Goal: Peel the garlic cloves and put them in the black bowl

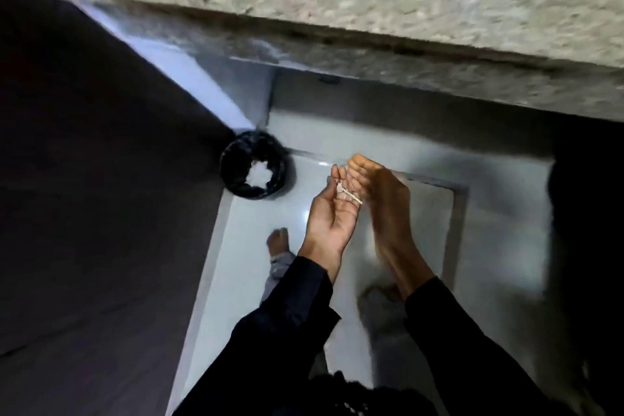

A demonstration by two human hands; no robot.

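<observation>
I am looking down at the floor, and the view is blurred. My left hand (329,223) is held palm up and lightly cupped, with pale papery garlic skins (347,194) lying on its fingers. My right hand (385,199) is beside it with straight fingers, its fingertips against the left hand's fingertips above the skins. Both hands hover over the floor, right of a round black bin (236,176) lined with a black bag. No garlic clove and no black bowl show in this view.
A speckled stone counter (371,10) runs across the top, its edge overhanging the pale tiled floor (270,297). A dark cabinet face (84,179) fills the left side. A bare foot (278,241) stands on the floor below the bin.
</observation>
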